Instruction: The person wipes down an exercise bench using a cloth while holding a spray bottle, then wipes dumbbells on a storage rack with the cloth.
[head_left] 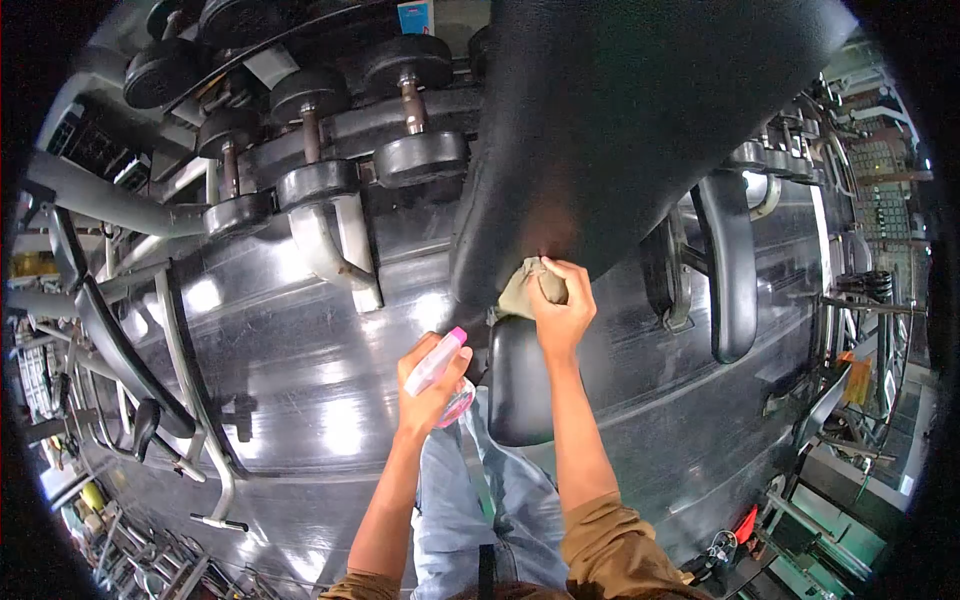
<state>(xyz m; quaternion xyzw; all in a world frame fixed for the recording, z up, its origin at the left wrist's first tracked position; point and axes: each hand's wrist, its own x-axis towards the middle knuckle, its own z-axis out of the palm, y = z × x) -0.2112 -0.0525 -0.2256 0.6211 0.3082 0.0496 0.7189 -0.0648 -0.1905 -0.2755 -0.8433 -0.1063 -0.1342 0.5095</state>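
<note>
My left hand [428, 390] is wrapped round a spray bottle [438, 364] with a white trigger head and a pink nozzle; part of its body shows below the fingers. A crumpled beige cloth [518, 291] is bunched in my right hand [563, 305], which grips it at the lower end of a black padded backrest [600, 120]. Whether the cloth presses on the pad cannot be made out. Under my right wrist lies the black bench seat [522, 385].
Several black dumbbells [421, 160] rest on a rack at the upper left. Another padded bench [730, 270] stands to the right. A metal-framed machine [185, 370] is at the left. Dark, shiny flooring [340, 400] lies around my legs.
</note>
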